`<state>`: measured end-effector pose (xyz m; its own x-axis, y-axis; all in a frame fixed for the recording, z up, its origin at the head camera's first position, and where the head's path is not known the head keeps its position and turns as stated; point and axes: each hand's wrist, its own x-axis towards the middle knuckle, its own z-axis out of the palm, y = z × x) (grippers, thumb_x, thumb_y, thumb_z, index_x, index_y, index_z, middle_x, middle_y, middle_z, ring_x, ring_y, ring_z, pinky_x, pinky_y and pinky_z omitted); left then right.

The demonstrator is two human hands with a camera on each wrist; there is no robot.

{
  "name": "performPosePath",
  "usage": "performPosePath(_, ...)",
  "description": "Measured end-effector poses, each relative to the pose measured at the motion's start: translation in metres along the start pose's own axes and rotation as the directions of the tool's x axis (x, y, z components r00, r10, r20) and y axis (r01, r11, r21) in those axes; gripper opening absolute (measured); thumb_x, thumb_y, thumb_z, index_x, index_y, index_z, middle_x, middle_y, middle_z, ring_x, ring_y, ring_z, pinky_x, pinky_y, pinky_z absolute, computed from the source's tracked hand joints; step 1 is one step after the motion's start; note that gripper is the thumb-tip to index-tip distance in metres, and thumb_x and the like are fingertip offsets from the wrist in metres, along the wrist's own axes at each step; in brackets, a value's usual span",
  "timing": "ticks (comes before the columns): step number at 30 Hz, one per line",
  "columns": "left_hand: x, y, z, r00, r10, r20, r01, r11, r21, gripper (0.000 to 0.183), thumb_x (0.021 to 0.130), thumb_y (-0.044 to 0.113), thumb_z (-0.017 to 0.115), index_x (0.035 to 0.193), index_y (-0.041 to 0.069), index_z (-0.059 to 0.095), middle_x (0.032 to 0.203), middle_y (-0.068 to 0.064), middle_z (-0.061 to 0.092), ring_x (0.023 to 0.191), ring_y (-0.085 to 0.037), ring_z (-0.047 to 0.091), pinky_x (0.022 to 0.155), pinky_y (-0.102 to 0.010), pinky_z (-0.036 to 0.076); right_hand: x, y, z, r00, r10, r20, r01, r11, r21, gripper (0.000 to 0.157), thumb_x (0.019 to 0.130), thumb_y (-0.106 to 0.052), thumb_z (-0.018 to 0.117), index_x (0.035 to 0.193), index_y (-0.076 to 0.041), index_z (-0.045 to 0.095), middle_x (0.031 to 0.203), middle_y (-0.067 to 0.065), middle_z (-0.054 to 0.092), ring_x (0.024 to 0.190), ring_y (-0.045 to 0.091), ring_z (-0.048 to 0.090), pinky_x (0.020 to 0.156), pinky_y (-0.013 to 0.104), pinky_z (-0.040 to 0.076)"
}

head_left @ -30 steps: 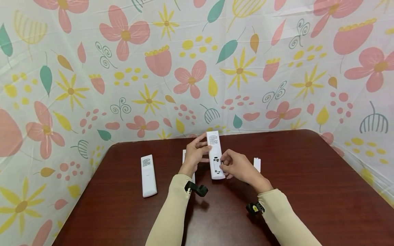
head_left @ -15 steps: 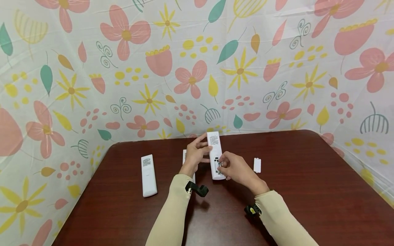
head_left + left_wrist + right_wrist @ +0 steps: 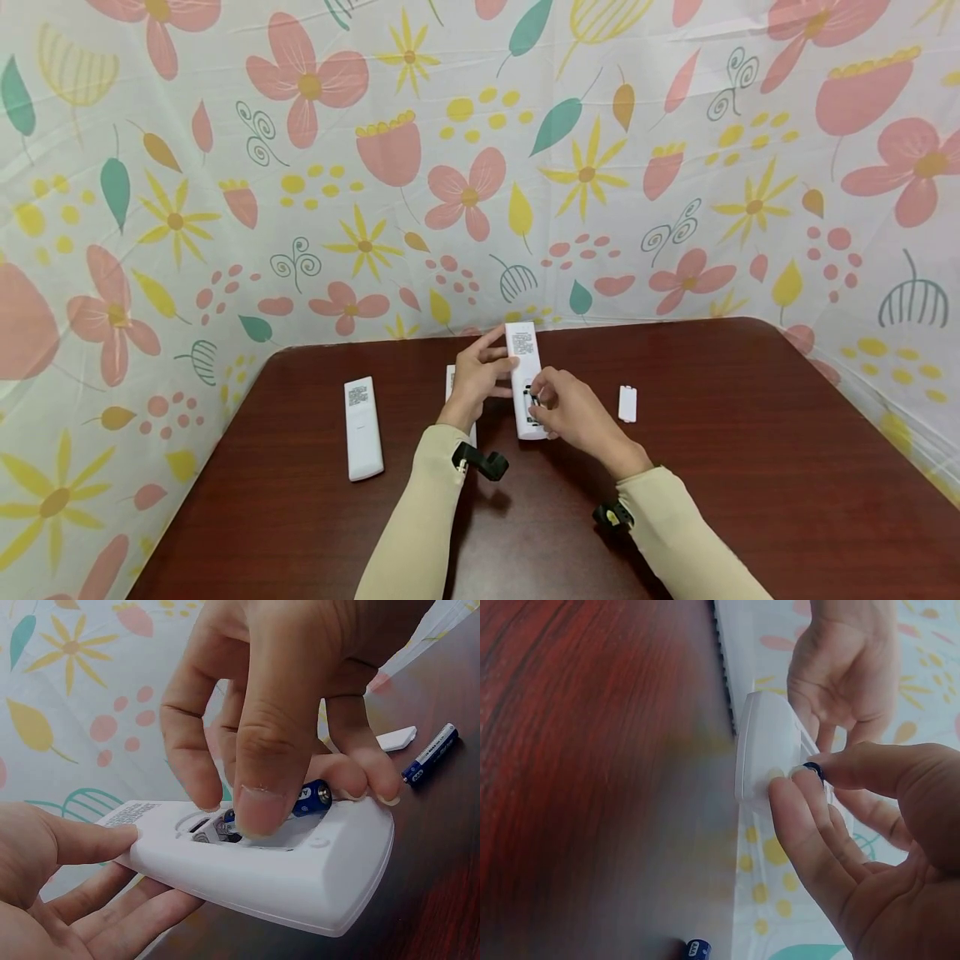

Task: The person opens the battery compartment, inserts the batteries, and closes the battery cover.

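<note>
My left hand (image 3: 472, 379) grips a white remote control (image 3: 525, 358) by its upper part, back side facing up and battery compartment exposed. At the lower end, my right hand (image 3: 577, 408) pinches a blue AAA battery (image 3: 313, 798) between thumb and fingers. In the left wrist view this battery lies tilted in the compartment's opening, its near end hidden by the thumb. The right wrist view shows only a bit of the battery (image 3: 815, 769) between the fingertips. Another blue battery (image 3: 431, 755) lies on the table past the remote, near the white battery cover (image 3: 627, 404).
A second white remote (image 3: 363, 429) lies back side up on the dark wooden table (image 3: 262, 500) at left. Under the left forearm is another white object (image 3: 449, 379), mostly covered. A flower-patterned cloth (image 3: 465, 167) hangs behind the table.
My right hand has shifted slightly left over the compartment, bringing the battery into its opening. The battery cover, partly hidden before, now shows fully. The left hand keeps its grip on the remote.
</note>
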<state>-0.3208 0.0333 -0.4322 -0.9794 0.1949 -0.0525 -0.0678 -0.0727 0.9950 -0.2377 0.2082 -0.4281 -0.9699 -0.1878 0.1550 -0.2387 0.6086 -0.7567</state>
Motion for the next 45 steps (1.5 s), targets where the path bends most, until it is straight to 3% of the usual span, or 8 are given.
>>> performPosePath(7, 0.000, 0.000, 0.001, 1.000, 0.002, -0.001, -0.002, 1.000, -0.003, 0.061, 0.097, 0.005, 0.078, 0.149, 0.035, 0.065, 0.121, -0.005, 0.073, 0.091, -0.029, 0.076, 0.062, -0.040, 0.065, -0.001, 0.000, 0.001, 1.000, -0.028, 0.000, 0.028, 0.999, -0.039, 0.010, 0.097, 0.002, 0.074, 0.095, -0.006, 0.068, 0.095, 0.007, 0.055, 0.063, 0.012, 0.061, 0.055, 0.027, 0.056)
performPosePath(15, -0.001, 0.001, 0.000, 1.000, 0.004, -0.009, -0.004, 1.000, 0.001, 0.061, 0.097, 0.005, 0.078, 0.150, 0.033, 0.064, 0.121, -0.006, 0.073, 0.090, -0.028, 0.077, 0.062, -0.041, 0.065, -0.001, 0.001, -0.003, 0.998, -0.057, 0.025, 0.059, 0.995, -0.080, 0.006, 0.097, -0.004, 0.078, 0.098, -0.006, 0.072, 0.095, 0.006, 0.057, 0.064, 0.012, 0.060, 0.056, 0.027, 0.054)
performPosePath(24, 0.001, 0.002, -0.001, 1.000, 0.006, -0.019, -0.006, 1.000, -0.007, 0.060, 0.097, 0.004, 0.077, 0.148, 0.034, 0.065, 0.121, -0.007, 0.073, 0.097, -0.037, 0.076, 0.061, -0.039, 0.064, -0.001, 0.002, -0.015, 0.991, -0.074, 0.116, 0.085, 0.992, -0.095, 0.021, 0.091, -0.005, 0.085, 0.109, -0.004, 0.074, 0.100, 0.005, 0.058, 0.079, 0.015, 0.061, 0.064, 0.030, 0.056)
performPosePath(29, 0.001, 0.002, -0.001, 1.000, 0.004, -0.016, -0.004, 1.000, -0.009, 0.060, 0.097, 0.005, 0.077, 0.148, 0.035, 0.065, 0.122, -0.007, 0.073, 0.096, -0.035, 0.076, 0.061, -0.039, 0.064, -0.001, 0.004, -0.017, 0.990, -0.106, 0.095, 0.117, 0.985, -0.125, 0.025, 0.089, -0.004, 0.086, 0.111, -0.005, 0.074, 0.100, 0.005, 0.058, 0.084, 0.016, 0.061, 0.071, 0.031, 0.055)
performPosePath(34, 0.000, 0.004, -0.002, 1.000, 0.006, -0.006, -0.006, 1.000, -0.017, 0.060, 0.098, 0.005, 0.078, 0.150, 0.033, 0.064, 0.123, -0.008, 0.072, 0.095, -0.033, 0.076, 0.062, -0.040, 0.065, 0.000, 0.006, -0.021, 0.993, -0.112, 0.036, 0.115, 0.990, -0.081, 0.049, 0.086, -0.004, 0.089, 0.128, 0.002, 0.065, 0.114, 0.017, 0.060, 0.099, 0.030, 0.068, 0.081, 0.041, 0.060)
performPosePath(39, 0.000, 0.006, -0.003, 1.000, 0.000, 0.015, 0.000, 0.999, -0.032, 0.059, 0.097, 0.008, 0.079, 0.148, 0.035, 0.065, 0.125, -0.007, 0.072, 0.094, -0.029, 0.076, 0.065, -0.041, 0.065, -0.001, 0.009, -0.026, 0.996, -0.048, 0.072, 0.043, 0.996, 0.073, 0.090, 0.089, -0.005, 0.088, 0.162, 0.000, 0.034, 0.143, 0.030, 0.052, 0.112, 0.039, 0.071, 0.084, 0.043, 0.063)
performPosePath(41, 0.000, 0.007, -0.003, 1.000, 0.002, 0.025, -0.001, 1.000, -0.032, 0.059, 0.097, 0.009, 0.080, 0.147, 0.036, 0.065, 0.125, -0.007, 0.072, 0.094, -0.028, 0.077, 0.066, -0.041, 0.065, -0.001, 0.009, -0.028, 0.995, -0.027, 0.099, 0.015, 0.993, 0.121, 0.097, 0.091, -0.006, 0.086, 0.167, -0.005, 0.026, 0.147, 0.029, 0.050, 0.111, 0.036, 0.072, 0.081, 0.041, 0.064)
performPosePath(45, 0.000, 0.009, -0.002, 0.999, 0.009, 0.036, -0.007, 1.000, -0.030, 0.058, 0.097, 0.010, 0.080, 0.147, 0.037, 0.066, 0.125, -0.006, 0.072, 0.094, -0.028, 0.076, 0.067, -0.041, 0.065, -0.002, 0.009, -0.029, 0.991, -0.017, 0.129, -0.010, 0.978, 0.206, 0.099, 0.093, -0.005, 0.084, 0.169, -0.011, 0.023, 0.147, 0.029, 0.050, 0.106, 0.031, 0.073, 0.076, 0.043, 0.065)
